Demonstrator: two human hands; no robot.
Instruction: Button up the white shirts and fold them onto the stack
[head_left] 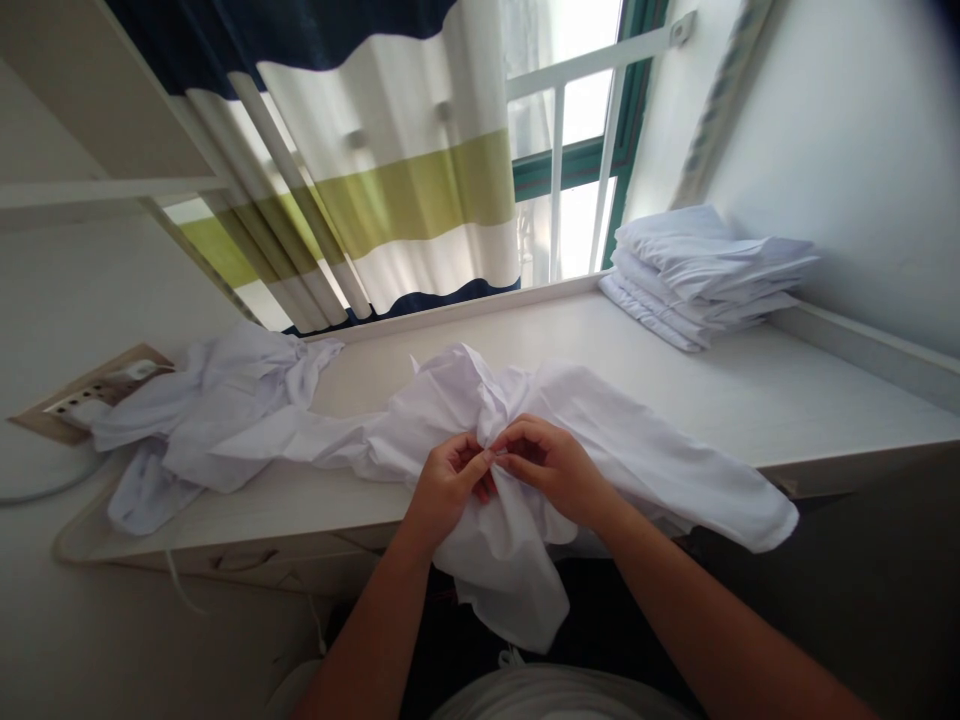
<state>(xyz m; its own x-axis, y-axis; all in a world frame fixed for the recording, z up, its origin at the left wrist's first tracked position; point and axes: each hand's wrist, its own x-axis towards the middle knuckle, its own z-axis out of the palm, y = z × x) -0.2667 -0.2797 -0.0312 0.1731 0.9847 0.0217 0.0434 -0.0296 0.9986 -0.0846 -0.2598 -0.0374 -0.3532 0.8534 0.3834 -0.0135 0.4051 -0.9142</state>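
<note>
A white long-sleeved shirt (600, 420) lies spread over the front of the desk, one sleeve stretched to the right and its lower part hanging over the edge. My left hand (450, 485) pinches the shirt's front near its middle. Close against it, my right hand (551, 465) pinches the same spot, thumb and forefinger together. The fingertips of both hands meet at the gathered fabric; whether a button sits between them is too small to tell. The collar area stands up crumpled just beyond my hands.
Folded white garments (697, 280) are stacked at the back right of the desk (555, 330). A crumpled white garment (225, 400) lies at the left, beside a wall socket panel (94, 390). Behind the desk hangs a striped curtain (390, 180) next to a barred window (577, 150).
</note>
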